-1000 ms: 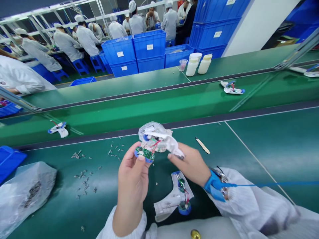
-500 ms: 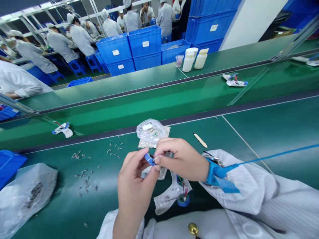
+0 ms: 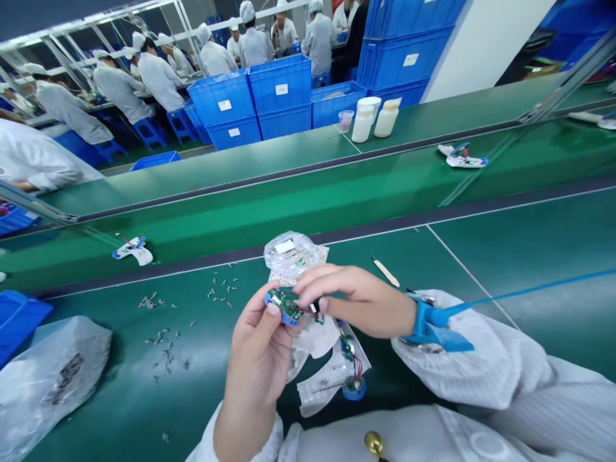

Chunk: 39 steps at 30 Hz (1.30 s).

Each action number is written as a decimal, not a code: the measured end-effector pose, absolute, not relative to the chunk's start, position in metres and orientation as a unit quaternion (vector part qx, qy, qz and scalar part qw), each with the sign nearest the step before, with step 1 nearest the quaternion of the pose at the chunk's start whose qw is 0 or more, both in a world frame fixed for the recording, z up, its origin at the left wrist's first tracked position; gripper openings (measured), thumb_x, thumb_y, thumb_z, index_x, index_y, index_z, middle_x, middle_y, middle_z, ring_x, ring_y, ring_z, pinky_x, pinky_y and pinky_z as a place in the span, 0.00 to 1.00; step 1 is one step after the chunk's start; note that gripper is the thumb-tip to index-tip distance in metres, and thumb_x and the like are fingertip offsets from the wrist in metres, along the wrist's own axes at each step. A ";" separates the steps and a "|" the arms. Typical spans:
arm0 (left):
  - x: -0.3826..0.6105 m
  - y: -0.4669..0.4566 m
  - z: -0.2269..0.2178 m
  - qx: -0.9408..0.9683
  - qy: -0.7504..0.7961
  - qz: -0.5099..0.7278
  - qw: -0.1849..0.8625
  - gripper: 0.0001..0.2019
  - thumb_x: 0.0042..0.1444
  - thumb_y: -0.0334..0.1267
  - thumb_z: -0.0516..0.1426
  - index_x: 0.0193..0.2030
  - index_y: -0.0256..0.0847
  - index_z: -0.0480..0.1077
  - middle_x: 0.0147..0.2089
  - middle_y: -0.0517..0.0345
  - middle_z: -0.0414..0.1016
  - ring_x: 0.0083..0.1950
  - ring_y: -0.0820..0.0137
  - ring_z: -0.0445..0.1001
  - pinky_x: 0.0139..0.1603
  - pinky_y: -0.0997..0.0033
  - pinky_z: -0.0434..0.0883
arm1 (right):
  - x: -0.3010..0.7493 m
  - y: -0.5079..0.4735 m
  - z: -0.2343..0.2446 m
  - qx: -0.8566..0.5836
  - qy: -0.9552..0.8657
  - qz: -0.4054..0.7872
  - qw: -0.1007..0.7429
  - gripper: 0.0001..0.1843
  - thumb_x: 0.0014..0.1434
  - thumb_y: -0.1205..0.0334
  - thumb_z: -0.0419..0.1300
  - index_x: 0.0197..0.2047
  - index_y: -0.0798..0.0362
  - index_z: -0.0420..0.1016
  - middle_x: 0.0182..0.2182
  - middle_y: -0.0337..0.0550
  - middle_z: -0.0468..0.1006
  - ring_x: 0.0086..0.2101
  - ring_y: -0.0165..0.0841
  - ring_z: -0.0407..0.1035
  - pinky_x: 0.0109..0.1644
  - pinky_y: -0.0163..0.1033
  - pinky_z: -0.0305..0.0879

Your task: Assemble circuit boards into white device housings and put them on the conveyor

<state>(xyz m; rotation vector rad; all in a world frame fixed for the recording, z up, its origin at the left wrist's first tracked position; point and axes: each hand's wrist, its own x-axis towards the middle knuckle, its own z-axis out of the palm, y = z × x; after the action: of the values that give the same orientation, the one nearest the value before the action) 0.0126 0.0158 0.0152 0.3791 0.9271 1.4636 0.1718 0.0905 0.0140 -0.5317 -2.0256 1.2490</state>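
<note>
My left hand point(image 3: 260, 340) pinches a blue plastic part carrying a green circuit board point(image 3: 287, 307) between thumb and fingers, board side up. My right hand point(image 3: 356, 298) is over the board's right end, fingertips at the board and thumb apart from them, near a small black-and-white piece and red wires. Just below the hands is a white plastic shell point(image 3: 320, 337), partly covered. Closer to me on the bench lies another white shell point(image 3: 320, 388) with red wires and a blue-rimmed round part point(image 3: 355, 388).
Behind my hands sits a clear plastic bag point(image 3: 291, 250) of small parts. Loose metal pieces point(image 3: 166, 350) are scattered left, near a larger bag point(image 3: 72, 378). A pointed tool point(image 3: 386, 273) lies right. White assemblies point(image 3: 135, 250) rest on the green belt point(image 3: 231, 215). A blue cord point(image 3: 534, 294) runs from my right wrist.
The blue part has turned so its green board faces up. My right hand has loosened its pinch and shifted slightly right. The assemblies on the belt have moved right.
</note>
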 end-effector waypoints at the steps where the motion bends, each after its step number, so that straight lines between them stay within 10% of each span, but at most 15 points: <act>1: 0.013 0.016 0.015 0.157 0.392 0.641 0.641 0.13 0.44 0.34 0.66 0.39 0.38 0.76 0.32 0.56 0.80 0.31 0.73 0.78 0.35 0.77 0.77 | 0.170 0.086 0.014 -0.190 -0.782 0.484 0.345 0.10 0.58 0.68 0.54 0.38 0.55 0.76 0.41 0.46 0.77 0.45 0.31 0.70 0.51 0.39 0.65; 11: 0.016 0.016 0.019 0.138 0.380 0.649 0.644 0.13 0.44 0.35 0.66 0.39 0.40 0.77 0.34 0.55 0.80 0.33 0.73 0.79 0.37 0.80 0.76 | 0.161 0.081 0.000 -0.189 -0.717 0.529 0.412 0.15 0.62 0.55 0.54 0.29 0.54 0.74 0.35 0.44 0.77 0.44 0.31 0.69 0.58 0.43 0.59; 21: 0.018 0.000 0.019 0.352 0.513 0.592 0.512 0.17 0.49 0.41 0.64 0.48 0.53 0.74 0.41 0.59 0.76 0.36 0.76 0.73 0.35 0.82 0.70 | 0.168 0.089 0.054 -0.169 -0.853 0.363 0.334 0.15 0.57 0.67 0.52 0.20 0.55 0.68 0.16 0.36 0.67 0.23 0.26 0.57 0.39 0.38 0.56; 39: 0.014 -0.004 0.027 0.547 0.491 0.504 0.453 0.17 0.57 0.38 0.57 0.53 0.60 0.69 0.42 0.60 0.70 0.34 0.76 0.68 0.27 0.83 0.67 | 0.169 0.091 0.067 -0.150 -0.878 0.404 0.208 0.15 0.47 0.72 0.47 0.14 0.54 0.47 0.13 0.33 0.54 0.21 0.24 0.46 0.34 0.35 0.52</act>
<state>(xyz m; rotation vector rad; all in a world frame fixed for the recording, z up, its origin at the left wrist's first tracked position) 0.0143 -0.0038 0.0270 1.3513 1.2126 1.2447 0.1689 0.0908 0.0667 -0.4178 -2.4429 1.1245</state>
